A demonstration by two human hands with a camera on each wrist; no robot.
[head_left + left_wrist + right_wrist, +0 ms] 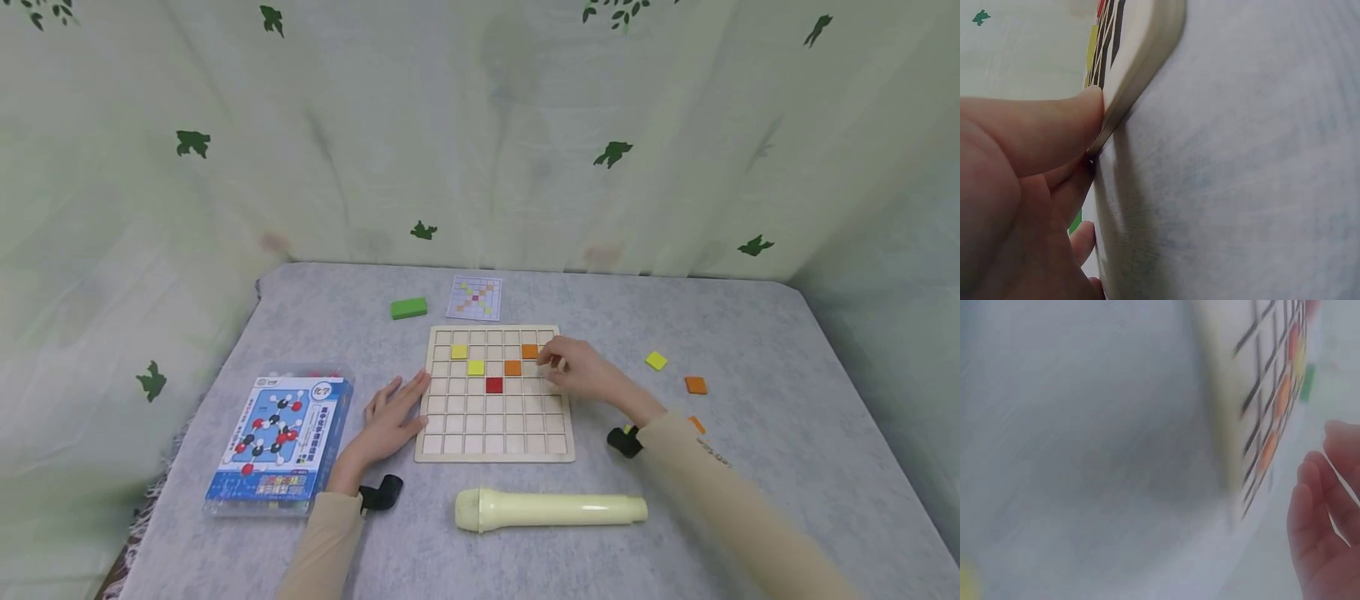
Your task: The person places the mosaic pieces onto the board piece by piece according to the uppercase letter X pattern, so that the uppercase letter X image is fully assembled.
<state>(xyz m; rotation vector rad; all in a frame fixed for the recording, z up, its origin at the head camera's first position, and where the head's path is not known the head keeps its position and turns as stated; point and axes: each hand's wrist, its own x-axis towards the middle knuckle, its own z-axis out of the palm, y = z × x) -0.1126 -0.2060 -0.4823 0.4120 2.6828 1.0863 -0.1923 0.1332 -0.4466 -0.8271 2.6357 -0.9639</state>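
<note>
A square wooden grid board [493, 447] lies on the table with a red tile [494, 385], two yellow tiles [476, 367] and two orange tiles [512, 367] in its cells. My left hand [392, 421] rests at the board's left edge, fingers extended; in the left wrist view its thumb [1054, 128] touches the rim. Over the board's upper right side hovers my right hand [585, 368], fingers loosely bent near one orange tile [529, 352]. The right wrist view shows nothing between its fingers [1300, 509]. Behind the board lies a pattern card [475, 298] showing a coloured grid.
Loose tiles lie at the right: a yellow one [656, 361], an orange one [696, 385], and another orange one [697, 425] partly behind the sleeve. A green block [408, 308] sits beside the card. A cream microphone [551, 509] lies in front; a boxed molecule set [279, 442] is left.
</note>
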